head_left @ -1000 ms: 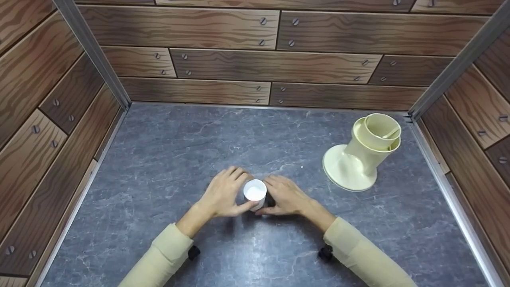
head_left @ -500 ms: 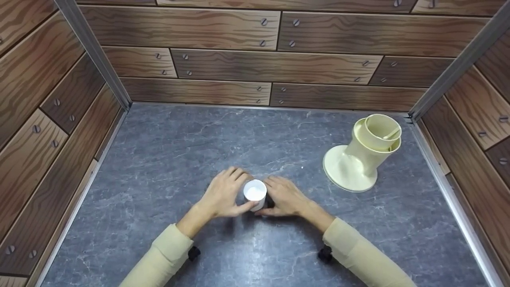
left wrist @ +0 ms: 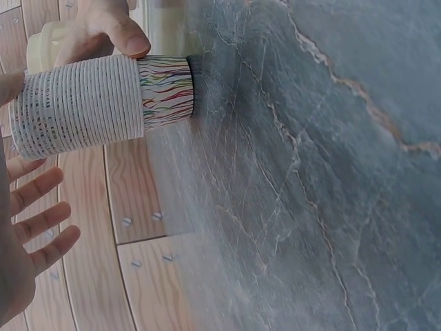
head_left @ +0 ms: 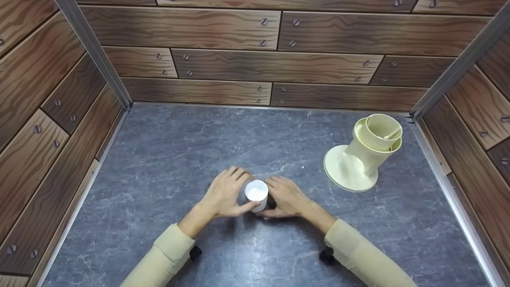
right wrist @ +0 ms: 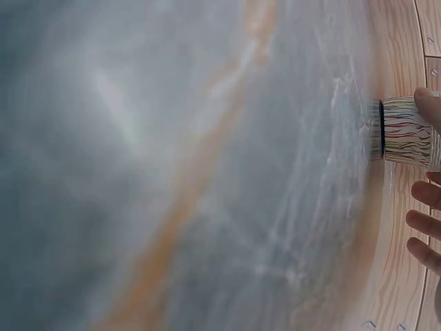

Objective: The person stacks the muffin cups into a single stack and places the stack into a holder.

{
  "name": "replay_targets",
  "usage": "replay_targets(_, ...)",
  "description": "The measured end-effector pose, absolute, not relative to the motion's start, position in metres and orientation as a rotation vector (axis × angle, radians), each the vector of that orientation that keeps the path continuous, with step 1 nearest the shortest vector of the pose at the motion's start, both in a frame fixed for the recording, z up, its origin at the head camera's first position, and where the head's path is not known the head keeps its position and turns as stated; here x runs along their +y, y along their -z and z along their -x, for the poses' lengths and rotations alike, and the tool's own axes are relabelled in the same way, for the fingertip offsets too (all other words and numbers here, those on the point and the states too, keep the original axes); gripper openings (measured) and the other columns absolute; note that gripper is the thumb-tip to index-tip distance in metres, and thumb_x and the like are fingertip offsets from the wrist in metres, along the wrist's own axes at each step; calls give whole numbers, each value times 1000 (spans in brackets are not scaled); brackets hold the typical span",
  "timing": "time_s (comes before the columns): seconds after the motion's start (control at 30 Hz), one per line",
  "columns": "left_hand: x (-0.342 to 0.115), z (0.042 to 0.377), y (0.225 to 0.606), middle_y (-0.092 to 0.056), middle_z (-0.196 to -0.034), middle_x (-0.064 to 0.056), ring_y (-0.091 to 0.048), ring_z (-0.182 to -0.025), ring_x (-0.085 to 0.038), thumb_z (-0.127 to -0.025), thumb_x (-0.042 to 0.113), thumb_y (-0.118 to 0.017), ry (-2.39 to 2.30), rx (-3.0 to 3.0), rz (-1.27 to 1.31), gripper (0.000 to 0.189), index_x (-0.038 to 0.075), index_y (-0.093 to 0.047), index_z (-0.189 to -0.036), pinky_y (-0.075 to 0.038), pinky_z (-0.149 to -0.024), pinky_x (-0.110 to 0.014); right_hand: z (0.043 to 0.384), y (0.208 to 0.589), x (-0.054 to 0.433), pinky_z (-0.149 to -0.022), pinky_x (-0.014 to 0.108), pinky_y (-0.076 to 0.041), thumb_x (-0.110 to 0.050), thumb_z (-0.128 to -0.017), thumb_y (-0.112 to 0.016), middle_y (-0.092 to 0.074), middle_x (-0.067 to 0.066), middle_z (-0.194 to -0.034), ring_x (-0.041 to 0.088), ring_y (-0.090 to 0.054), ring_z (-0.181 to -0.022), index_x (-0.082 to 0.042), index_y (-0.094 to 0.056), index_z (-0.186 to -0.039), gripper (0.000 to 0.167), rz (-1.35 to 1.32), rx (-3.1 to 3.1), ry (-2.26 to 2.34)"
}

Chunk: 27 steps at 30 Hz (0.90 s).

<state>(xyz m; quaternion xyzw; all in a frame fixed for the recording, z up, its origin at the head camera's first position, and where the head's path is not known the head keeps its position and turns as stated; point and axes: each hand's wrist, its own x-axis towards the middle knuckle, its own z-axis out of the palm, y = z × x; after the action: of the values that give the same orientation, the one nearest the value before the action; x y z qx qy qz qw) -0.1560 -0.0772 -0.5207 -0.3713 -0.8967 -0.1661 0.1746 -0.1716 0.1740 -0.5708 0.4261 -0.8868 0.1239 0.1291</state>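
Observation:
A tall stack of nested paper cups [left wrist: 79, 107] stands upright on the table between my hands, white inside and printed with coloured wavy lines on the lowest cup [left wrist: 167, 91]. From above, only the top cup's mouth [head_left: 256, 191] and part of its side show. My left hand [head_left: 226, 194] pinches the upper part of the stack between thumb and index finger, its other fingers spread away from the cups. My right hand [head_left: 287, 198] holds the stack lower down from the opposite side, its thumb [right wrist: 428, 107] on the lowest cup.
At the back right stands a pale yellow round-based stand [head_left: 346, 169] with a slanted tube and a smaller cylinder [head_left: 378, 133] inside its mouth. Wood-patterned walls [head_left: 223, 65] enclose the dark marbled tabletop [head_left: 191, 139] at the back and sides.

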Motion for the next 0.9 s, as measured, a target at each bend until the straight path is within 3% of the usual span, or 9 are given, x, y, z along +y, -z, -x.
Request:
replay_targets(0.37, -71, 158, 516, -69, -118, 0, -64, -110, -20, -88, 71, -64, 447, -2515, 1071, 61, 19, -67, -120, -57, -94, -38, 171, 568, 182, -97, 40, -59, -73, -76, -79, -74, 6, -122, 23, -70, -110, -7, -65, -134, 89, -1205, -2495, -341)
replay_targets(0.53, -67, 160, 512, -70, -118, 0, -64, -110, -20, -87, 70, -66, 458, -2505, 1093, 62, 18, -67, -120, -57, -93, -38, 169, 566, 187, -93, 39, -59, -74, -74, -80, -74, 5, -114, 22, -70, -104, -7, -67, -128, 87, -1180, -2470, -318)
replay_targets(0.9, -54, 167, 502, -70, -121, -1, -65, -110, -21, -88, 73, -65, 415, -2497, 1124, 64, 17, -68, -120, -57, -93, -38, 164, 559, 204, -85, 38, -59, -69, -69, -87, -75, 9, -110, 25, -69, -98, -4, -67, -124, 88, -1083, -2467, -318)
